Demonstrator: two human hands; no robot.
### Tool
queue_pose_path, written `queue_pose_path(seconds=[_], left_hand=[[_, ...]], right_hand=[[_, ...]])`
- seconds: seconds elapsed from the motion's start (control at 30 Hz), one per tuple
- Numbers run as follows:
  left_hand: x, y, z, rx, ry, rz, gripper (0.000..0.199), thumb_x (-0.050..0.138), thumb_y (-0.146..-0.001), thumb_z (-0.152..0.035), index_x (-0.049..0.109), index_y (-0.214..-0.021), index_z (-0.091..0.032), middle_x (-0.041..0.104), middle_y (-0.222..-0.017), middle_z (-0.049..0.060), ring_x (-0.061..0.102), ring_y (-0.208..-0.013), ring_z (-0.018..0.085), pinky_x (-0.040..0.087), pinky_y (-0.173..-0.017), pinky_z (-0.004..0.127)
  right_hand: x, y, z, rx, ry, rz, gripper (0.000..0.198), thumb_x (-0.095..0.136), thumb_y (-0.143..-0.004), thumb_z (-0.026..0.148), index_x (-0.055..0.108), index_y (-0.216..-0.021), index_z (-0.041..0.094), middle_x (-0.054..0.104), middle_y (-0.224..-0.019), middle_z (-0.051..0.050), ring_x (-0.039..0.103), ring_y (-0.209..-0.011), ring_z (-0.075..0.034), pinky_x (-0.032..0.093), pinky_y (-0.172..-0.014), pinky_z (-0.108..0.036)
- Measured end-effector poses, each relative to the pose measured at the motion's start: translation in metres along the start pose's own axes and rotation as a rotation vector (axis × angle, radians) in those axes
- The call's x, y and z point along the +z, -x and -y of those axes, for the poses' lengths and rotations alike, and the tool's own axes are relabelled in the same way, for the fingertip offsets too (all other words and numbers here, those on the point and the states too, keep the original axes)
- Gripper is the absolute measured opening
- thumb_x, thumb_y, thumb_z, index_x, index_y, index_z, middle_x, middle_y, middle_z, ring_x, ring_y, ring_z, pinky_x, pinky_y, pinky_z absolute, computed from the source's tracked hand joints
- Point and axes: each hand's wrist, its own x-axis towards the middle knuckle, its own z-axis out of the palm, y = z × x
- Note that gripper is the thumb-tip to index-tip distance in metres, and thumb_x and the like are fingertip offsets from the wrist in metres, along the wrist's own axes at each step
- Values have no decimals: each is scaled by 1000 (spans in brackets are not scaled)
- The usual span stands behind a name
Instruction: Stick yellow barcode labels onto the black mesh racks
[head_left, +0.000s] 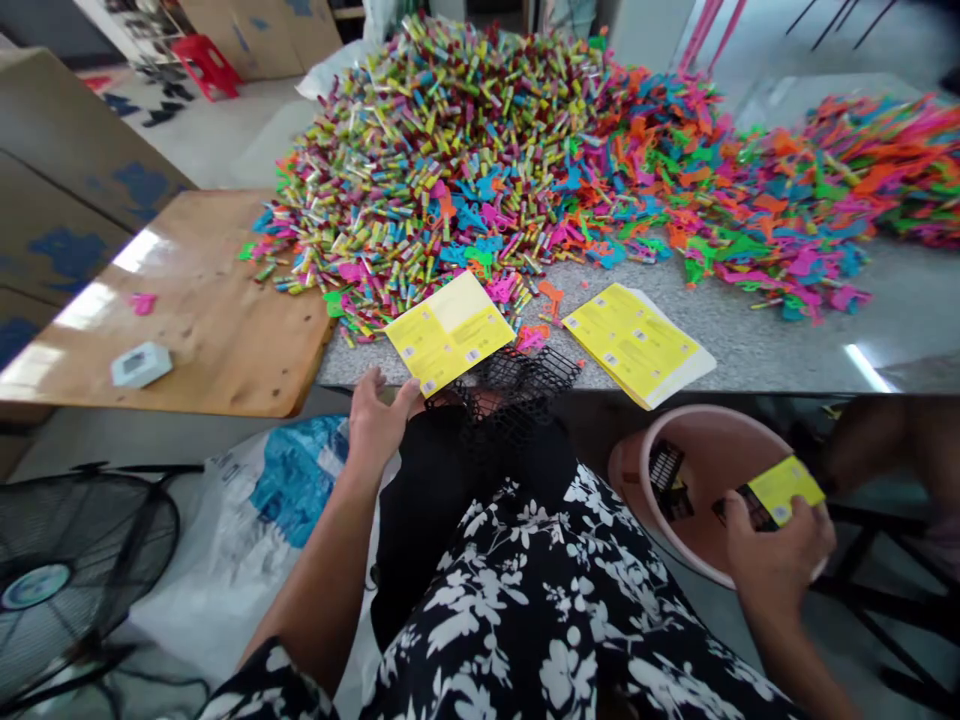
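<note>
My right hand is at the lower right, its fingers closed round a yellow card with a black gridded part. It holds the card over the pink bucket, where another black gridded piece lies. My left hand is at the table's front edge with thumb and forefinger apart and nothing seen between them. Its thumb is close to the corner of a yellow printed sheet with a pale blank corner; I cannot tell whether they touch. Black plastic mesh hangs over the edge beside that sheet.
A stack of yellow sheets lies at the right. Behind is a large heap of small coloured tubes and bright plastic toy guns. A wooden board bears a white device. A fan stands lower left.
</note>
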Motion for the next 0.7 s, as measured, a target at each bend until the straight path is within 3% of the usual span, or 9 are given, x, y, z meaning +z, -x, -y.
queue_pose_path(seconds=[0.1, 0.23, 0.33, 0.43, 0.57, 0.7], left_hand=[[7, -18, 9, -117, -1, 127, 71, 73, -86, -62, 60, -136, -14, 73, -126, 17, 71, -113, 29, 54, -101, 42], [19, -31, -10, -108, -168, 146, 61, 74, -84, -65, 65, -123, -19, 73, -116, 15, 70, -113, 36, 52, -101, 50], [25, -40, -27, 65, -254, 6, 70, 79, -83, -56, 58, -138, -19, 60, -144, 21, 54, -139, 42, 43, -114, 58], [33, -55, -35, 297, -266, -16, 86, 82, -83, -50, 47, -154, -18, 37, -167, 22, 33, -155, 44, 31, -126, 60], [44, -74, -28, 371, -247, 112, 98, 85, -81, -54, 41, -161, -19, 30, -171, 22, 29, -159, 46, 29, -129, 59], [33, -82, -30, 425, -184, -11, 101, 81, -84, -60, 35, -165, -22, 26, -174, 21, 20, -164, 41, 22, -132, 59]], right_hand=[[17, -20, 36, -66, -25, 20, 63, 65, -93, 54, 64, -141, 12, 55, -149, -32, 50, -144, -53, 39, -118, -75], [55, -46, 161, -405, -350, 260, 38, 63, -98, 41, 68, -130, 20, 58, -150, -21, 56, -143, -38, 46, -120, -64], [98, -63, 252, -584, -498, 411, 38, 60, -101, 36, 63, -136, 22, 61, -147, -18, 55, -143, -33, 44, -123, -58], [143, -80, 315, -569, -405, 507, 54, 63, -98, 34, 53, -145, 8, 64, -139, -27, 57, -137, -41, 44, -118, -63], [179, -101, 358, -534, -328, 610, 50, 60, -94, 18, 54, -142, 5, 73, -119, -24, 65, -119, -38, 45, -112, -59], [163, -126, 372, -633, -547, 596, 40, 49, -95, 11, 63, -132, 15, 73, -115, -14, 66, -110, -27, 52, -104, -43]])
